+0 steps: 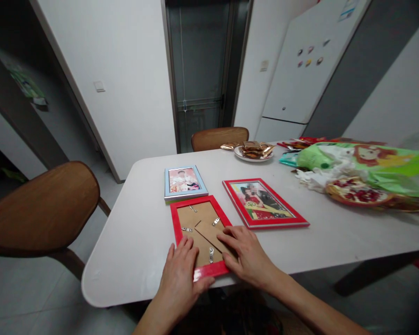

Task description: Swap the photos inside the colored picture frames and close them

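A red picture frame lies face down near the table's front edge, its brown backing board facing up. Small metal clips sit along the board's sides, and a flat stand flap crosses its middle. My left hand holds the frame at its lower left corner, fingers over the left side and thumb along the bottom edge. On the right side, my right hand grips the frame, its curved fingertips on the flap and backing. Whether the clips are turned fully inward I cannot tell.
Behind lies a light blue framed picture; a red framed picture lies to the right. Farther off are a plate of wrapped snacks, a green bag and an opened pomegranate. Wooden chairs stand around the white table.
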